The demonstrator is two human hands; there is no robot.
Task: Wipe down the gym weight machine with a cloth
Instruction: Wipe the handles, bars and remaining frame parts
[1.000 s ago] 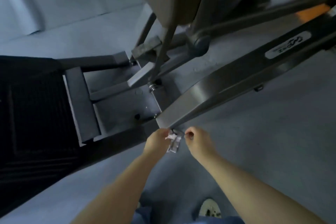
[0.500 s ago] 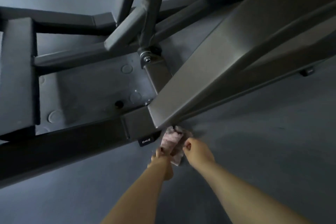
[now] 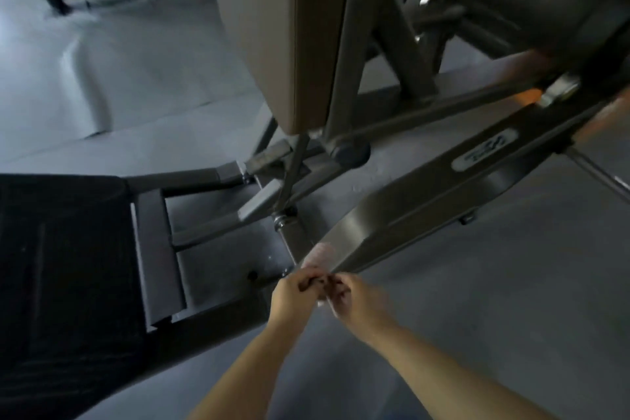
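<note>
A small pale pink cloth (image 3: 319, 255) sticks up between my two hands, just in front of the lower end of the machine's slanted grey steel beam (image 3: 426, 201). My left hand (image 3: 294, 297) and my right hand (image 3: 358, 300) are close together, fingers curled, both pinching the cloth's lower part. The cloth's top touches or nearly touches the beam's end; blur hides which. A beige pad (image 3: 272, 31) of the weight machine rises above.
A black grated footplate (image 3: 64, 266) lies at the left, joined to the grey base frame (image 3: 156, 249). A bolt and rod (image 3: 283, 211) stand beside the beam's end. Grey rubber floor (image 3: 494, 300) spreads to the right and behind.
The view has pulled back and up from the beam's foot. My hands have come closer together, and the cloth, spread wider before, is now bunched upright between them.
</note>
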